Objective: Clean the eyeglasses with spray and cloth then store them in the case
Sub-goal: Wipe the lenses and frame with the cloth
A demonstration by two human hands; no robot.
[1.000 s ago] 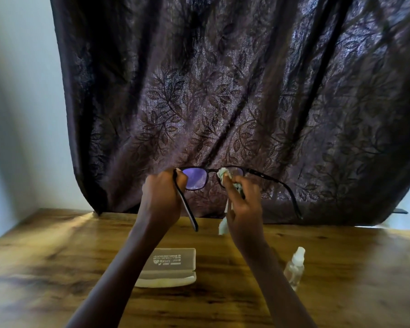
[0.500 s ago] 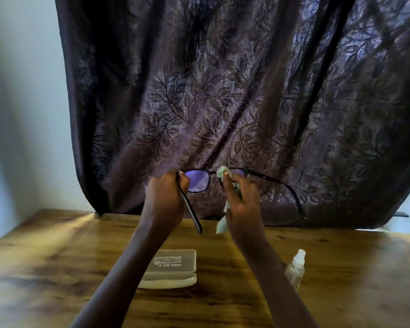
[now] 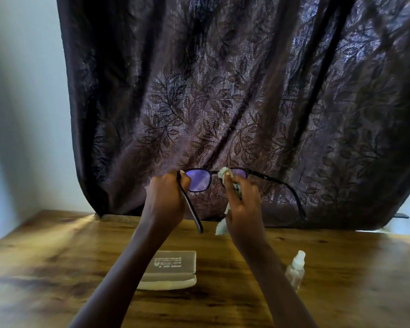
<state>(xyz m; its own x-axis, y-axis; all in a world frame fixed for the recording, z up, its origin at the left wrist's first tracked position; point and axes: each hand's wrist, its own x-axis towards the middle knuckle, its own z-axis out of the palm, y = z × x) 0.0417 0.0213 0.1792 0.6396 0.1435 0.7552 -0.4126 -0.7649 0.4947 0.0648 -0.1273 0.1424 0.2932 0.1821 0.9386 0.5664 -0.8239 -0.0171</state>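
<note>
I hold black-framed eyeglasses (image 3: 199, 179) up in front of me, temples unfolded toward me. My left hand (image 3: 166, 200) grips the frame at its left hinge. My right hand (image 3: 243, 204) pinches a pale green cloth (image 3: 224, 174) over the right lens, and the cloth's tail hangs below the hand. The left lens shows a purple tint; the right lens is mostly hidden by cloth and fingers. A grey glasses case (image 3: 173, 268) lies shut on the table below my hands. A small clear spray bottle (image 3: 295, 268) stands to its right.
A wooden table (image 3: 57, 268) spans the lower view. A dark leaf-patterned curtain (image 3: 223, 91) hangs behind it, reaching the table's back edge. A pale wall (image 3: 21, 114) is at the left.
The hands and glasses stay almost in place; my right hand's fingers shift slightly with the cloth on the right lens. The view has tilted a little.
</note>
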